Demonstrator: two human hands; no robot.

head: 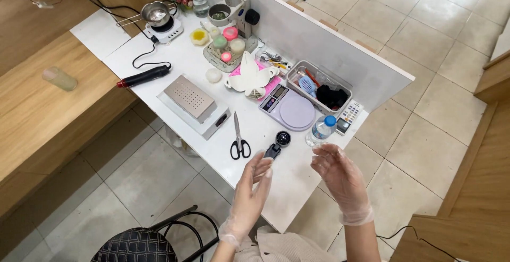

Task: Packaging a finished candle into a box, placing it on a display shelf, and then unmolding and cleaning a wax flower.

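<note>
My left hand [251,187] wears a thin clear glove and hovers over the near part of the white table [175,60], fingers apart, holding nothing. Its fingertips are close to a small black device with a round lens [278,144]. My right hand [340,179], also gloved, is raised over the table's near right edge, palm open and empty. Just beyond it stands a small water bottle with a blue cap [322,130]. Black-handled scissors [239,140] lie to the left of my left hand.
A digital scale with a round plate [289,109], a metal box-shaped machine [195,104], a white flower-shaped dish [249,76], a clear bin of tools [319,87], a tray of coloured candles [227,47], a pot on a hotplate [158,17] and a black stool [141,243] are around.
</note>
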